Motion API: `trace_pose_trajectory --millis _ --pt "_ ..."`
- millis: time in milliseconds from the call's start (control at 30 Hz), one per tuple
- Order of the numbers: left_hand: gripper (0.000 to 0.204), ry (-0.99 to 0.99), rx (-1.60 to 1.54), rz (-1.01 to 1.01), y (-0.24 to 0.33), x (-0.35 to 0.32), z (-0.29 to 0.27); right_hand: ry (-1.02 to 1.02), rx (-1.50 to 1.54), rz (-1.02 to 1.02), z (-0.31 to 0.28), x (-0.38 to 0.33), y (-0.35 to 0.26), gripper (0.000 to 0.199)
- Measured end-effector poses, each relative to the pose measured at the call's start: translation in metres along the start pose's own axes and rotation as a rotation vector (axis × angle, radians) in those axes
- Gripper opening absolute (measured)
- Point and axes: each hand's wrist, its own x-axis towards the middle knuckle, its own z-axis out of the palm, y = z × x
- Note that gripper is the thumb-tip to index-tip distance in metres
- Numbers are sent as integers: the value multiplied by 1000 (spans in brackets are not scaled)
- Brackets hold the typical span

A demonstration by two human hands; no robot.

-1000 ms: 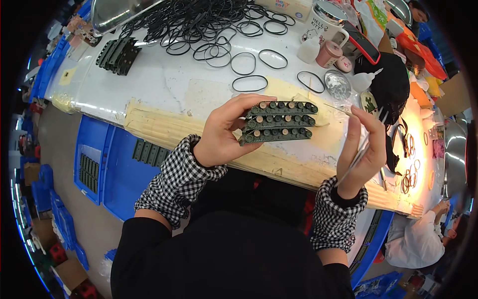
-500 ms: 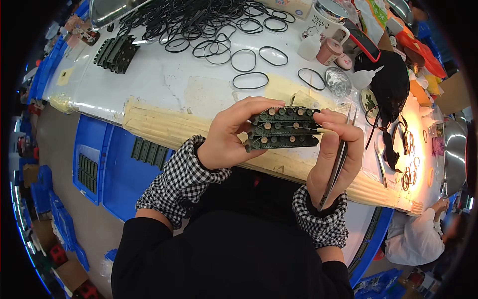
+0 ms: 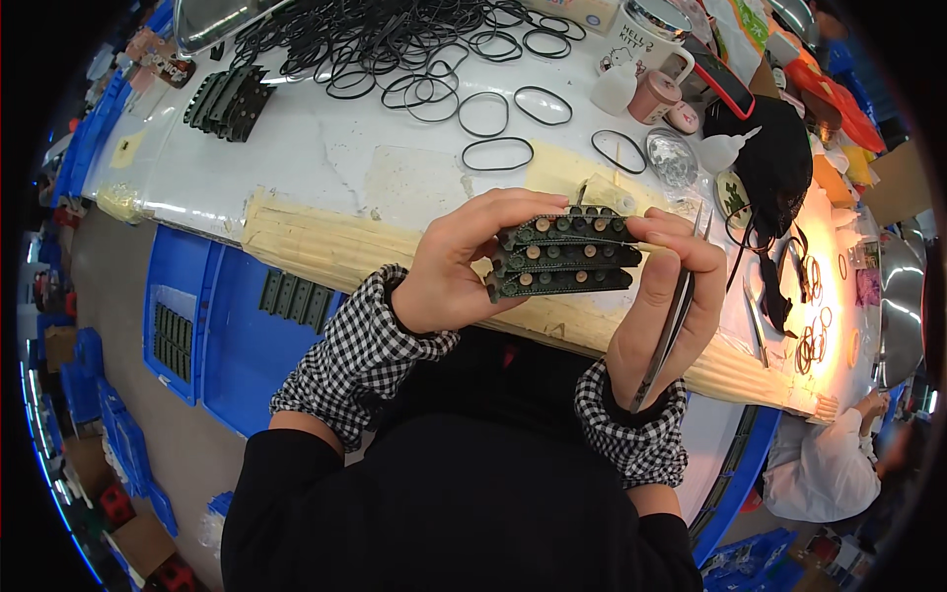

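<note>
Three dark green strips point(image 3: 562, 257) stacked between two hands, one pair of tweezers point(image 3: 671, 321) beside the strips, one more pile of green strips point(image 3: 229, 99) far left of them, two mugs point(image 3: 653, 39) beyond, one red phone point(image 3: 725, 84) beside the mugs

Stack of three dark-green plastic strips w/ rows of round tan studs point(image 3: 564, 257), held roughly level above the table edge, pinched at both ends, w/ slim metal tweezers point(image 3: 674, 318) angled alongside.
</note>
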Motion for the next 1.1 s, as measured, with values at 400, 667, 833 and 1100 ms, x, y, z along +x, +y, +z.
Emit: trace_pose_trajectory --millis 400,667,833,1100 --pt "59 -3 -46 -92 1 -3 -1 -15 7 13 -1 -3 0 11" --pt "59 14 -61 -119 1 -4 0 -72 -66 -23 2 -7 0 8" --pt "60 17 -58 -87 1 -4 -1 -82 -109 -66 4 -8 -1 8" --pt "60 18 -54 -97 3 -5 -1 -73 -124 -83 7 -9 0 8"
